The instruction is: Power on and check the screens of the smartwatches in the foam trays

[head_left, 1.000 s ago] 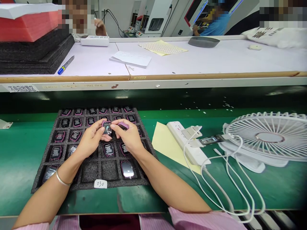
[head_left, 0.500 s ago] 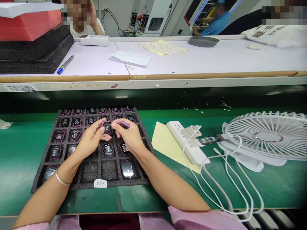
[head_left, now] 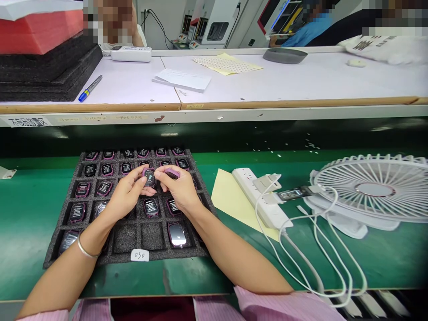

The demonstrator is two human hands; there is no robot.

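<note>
A black foam tray (head_left: 63, 223) with a grid of pockets lies on the green bench, most pockets holding small purple-edged watch bodies with dark screens. My left hand (head_left: 125, 194) pinches one watch body (head_left: 149, 177) above the tray's middle, screen facing me. My right hand (head_left: 179, 187) is closed beside it, fingertips at that watch's right edge, with a second purple watch body (head_left: 172, 173) tucked under its fingers. A silver bangle (head_left: 85, 250) circles my left wrist.
A white label reading 030 (head_left: 139, 255) sits at the tray's front. To the right lie a yellow sheet (head_left: 230, 196), a white power strip (head_left: 257, 196) with cables, and a white fan (head_left: 374, 189). A raised shelf (head_left: 267, 107) holds papers, a pen and stacked foam. Other people sit behind.
Almost nothing differs. Both hands stay over the tray's middle with the watch bodies; the view has shifted up very slightly.
</note>
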